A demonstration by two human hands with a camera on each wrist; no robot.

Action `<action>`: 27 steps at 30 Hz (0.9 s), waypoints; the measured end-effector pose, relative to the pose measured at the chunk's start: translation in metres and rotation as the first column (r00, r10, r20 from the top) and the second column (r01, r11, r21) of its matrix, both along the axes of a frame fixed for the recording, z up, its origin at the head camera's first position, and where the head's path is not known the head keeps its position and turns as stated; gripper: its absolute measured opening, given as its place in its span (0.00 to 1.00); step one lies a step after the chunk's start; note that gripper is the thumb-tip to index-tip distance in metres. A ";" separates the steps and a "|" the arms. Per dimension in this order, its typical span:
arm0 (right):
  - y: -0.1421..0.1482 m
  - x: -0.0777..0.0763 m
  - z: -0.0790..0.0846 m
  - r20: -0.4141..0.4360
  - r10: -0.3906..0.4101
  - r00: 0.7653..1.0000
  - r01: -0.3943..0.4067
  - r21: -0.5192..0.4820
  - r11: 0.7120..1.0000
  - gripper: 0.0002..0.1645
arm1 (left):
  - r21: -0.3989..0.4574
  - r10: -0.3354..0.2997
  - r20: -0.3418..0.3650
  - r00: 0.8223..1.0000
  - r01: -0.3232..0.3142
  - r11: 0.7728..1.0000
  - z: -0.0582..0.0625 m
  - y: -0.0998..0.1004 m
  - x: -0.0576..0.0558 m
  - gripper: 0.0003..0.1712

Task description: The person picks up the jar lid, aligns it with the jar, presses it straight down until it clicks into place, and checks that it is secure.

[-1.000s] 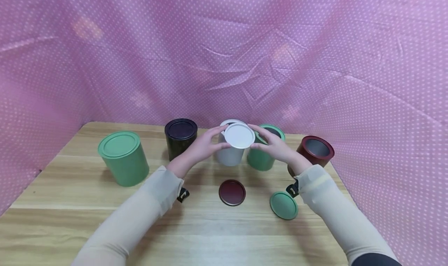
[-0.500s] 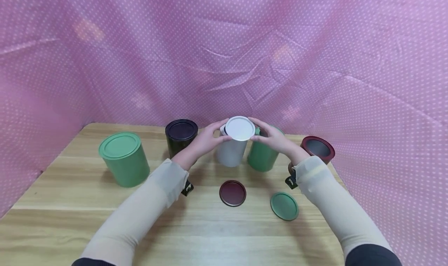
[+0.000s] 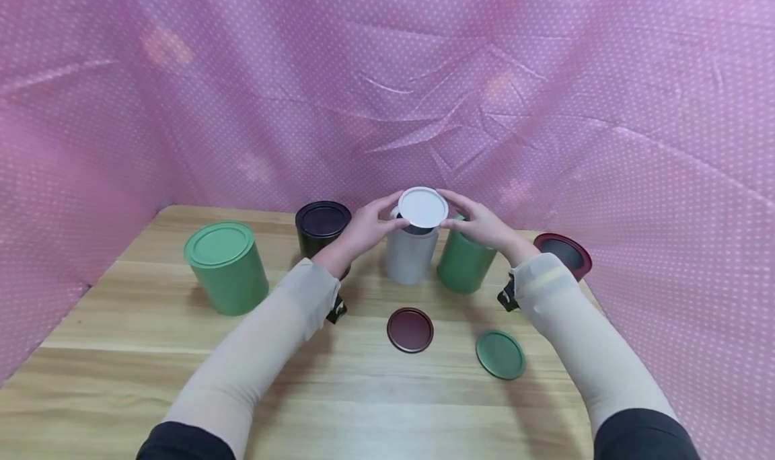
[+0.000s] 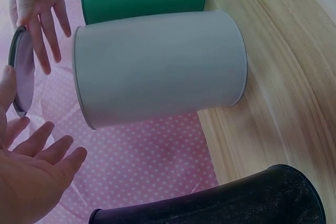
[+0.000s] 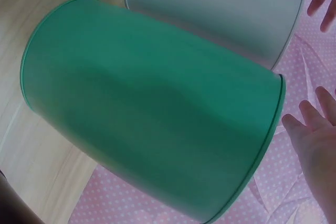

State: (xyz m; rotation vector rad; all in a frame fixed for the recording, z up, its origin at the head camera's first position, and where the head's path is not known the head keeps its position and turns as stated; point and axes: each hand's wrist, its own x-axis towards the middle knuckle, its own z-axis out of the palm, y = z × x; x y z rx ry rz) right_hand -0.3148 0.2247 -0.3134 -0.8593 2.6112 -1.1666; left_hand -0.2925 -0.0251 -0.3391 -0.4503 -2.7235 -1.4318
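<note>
A round white lid [image 3: 423, 208] is held between both hands above the white can [image 3: 409, 257], whose dark opening shows just under the lid's near edge. My left hand [image 3: 371, 227] pinches the lid's left edge between thumb and fingers. On the opposite edge, the thumb and fingers of my right hand [image 3: 484, 226] do the same. The left wrist view shows a gap between the lid [image 4: 24, 72] and the can [image 4: 160, 69]. To the right stands a green can [image 3: 465, 266], its top partly hidden by my right hand.
A dark red lid [image 3: 410, 330] and a green lid [image 3: 500, 354] lie on the wooden table [image 3: 375, 406]. A lidded green can [image 3: 227, 272] and a black can [image 3: 322, 228] stand left. At right is a dark red can [image 3: 564, 255]. Pink dotted cloth [image 3: 387, 97] hangs behind.
Both hands have raised the white lid upward and away, baring part of the white can's opening. The view has shifted slightly. The other cans and lids have stayed in place.
</note>
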 end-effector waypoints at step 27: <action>-0.003 -0.019 -0.005 0.057 -0.002 0.998 -0.004 0.116 0.993 0.40 | -0.010 -0.014 0.125 0.992 0.015 1.000 -0.012 0.004 -0.011 0.39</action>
